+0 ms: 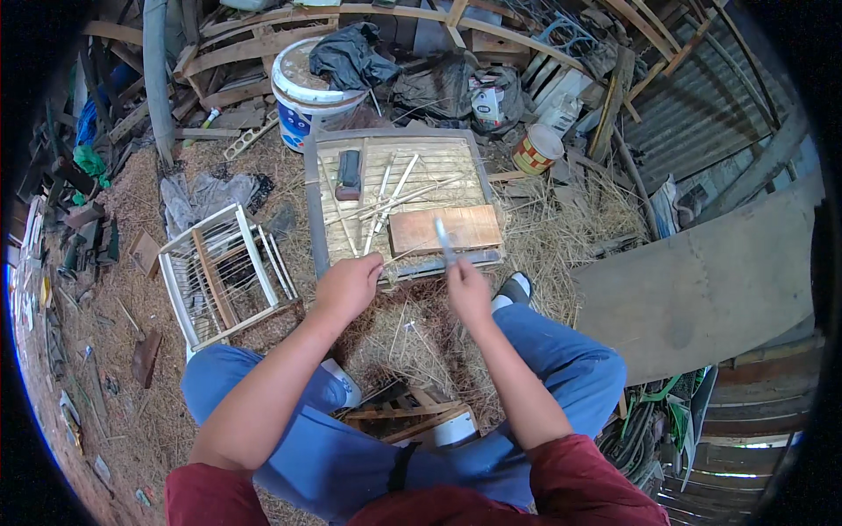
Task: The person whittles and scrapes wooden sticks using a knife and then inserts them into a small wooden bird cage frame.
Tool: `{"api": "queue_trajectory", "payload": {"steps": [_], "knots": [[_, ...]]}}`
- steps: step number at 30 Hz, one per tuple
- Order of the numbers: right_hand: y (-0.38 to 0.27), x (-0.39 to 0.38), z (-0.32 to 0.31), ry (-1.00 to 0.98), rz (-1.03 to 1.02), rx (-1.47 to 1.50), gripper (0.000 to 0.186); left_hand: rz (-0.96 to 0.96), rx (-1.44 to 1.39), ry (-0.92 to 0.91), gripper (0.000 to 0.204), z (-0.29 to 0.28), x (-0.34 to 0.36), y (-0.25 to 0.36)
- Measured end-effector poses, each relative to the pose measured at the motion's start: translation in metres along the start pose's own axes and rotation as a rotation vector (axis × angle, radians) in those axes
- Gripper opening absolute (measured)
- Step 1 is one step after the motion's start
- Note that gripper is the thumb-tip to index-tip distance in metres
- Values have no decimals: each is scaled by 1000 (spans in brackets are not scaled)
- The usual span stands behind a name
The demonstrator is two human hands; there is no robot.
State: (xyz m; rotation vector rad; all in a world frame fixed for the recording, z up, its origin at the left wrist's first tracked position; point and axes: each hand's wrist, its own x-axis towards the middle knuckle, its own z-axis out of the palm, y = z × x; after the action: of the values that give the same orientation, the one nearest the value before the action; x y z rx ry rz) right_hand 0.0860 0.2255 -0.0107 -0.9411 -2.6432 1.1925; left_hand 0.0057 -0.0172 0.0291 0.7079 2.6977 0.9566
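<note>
My right hand (468, 287) is closed around the handle of a knife (442, 235). Its pale blade, blurred by motion, points away from me over a flat brown wooden block (456, 230). To the left, my left hand (349, 285) rests closed at the near edge of a low slatted wooden table (355, 149); whatever its fingers pinch is too small to make out. Several thin wooden strips (403, 180) lie crossed on the slats beyond that hand. A dark block-like object with a reddish-brown end (348, 175) lies farther back on the table.
A white-framed wooden cage with thin bars (210, 272) stands on the straw-littered ground at left. Behind the table are a white-and-blue bucket (303, 110) topped by black plastic and a red-and-yellow can (537, 151). A large flat sheet (702, 280) lies at right.
</note>
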Motion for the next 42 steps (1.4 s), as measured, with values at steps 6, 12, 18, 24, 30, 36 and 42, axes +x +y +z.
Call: {"api": "queue_trajectory", "payload": {"steps": [6,12,18,24,30,36,42], "knots": [[23,20,-7,76,-109,101,35,42,-23,-6,17,0,4,5],[-3,-9,4,-66,-144,-39,34,4,-21,-5,17,1,2,-2],[-11,-26,14,-17,-225,-14,31,1,-25,1,16,5,4,-7],[-2,-3,0,66,-103,101,33,0,-63,-36,16,3,7,0],[15,-1,5,-30,-79,207,36,25,-89,-14,18,2,10,1],[-19,-39,20,-122,-199,-56,30,-3,-91,11,18,2,8,-2],[-30,-54,31,-51,-262,10,31,-25,-78,-33,20,4,9,-4]]}}
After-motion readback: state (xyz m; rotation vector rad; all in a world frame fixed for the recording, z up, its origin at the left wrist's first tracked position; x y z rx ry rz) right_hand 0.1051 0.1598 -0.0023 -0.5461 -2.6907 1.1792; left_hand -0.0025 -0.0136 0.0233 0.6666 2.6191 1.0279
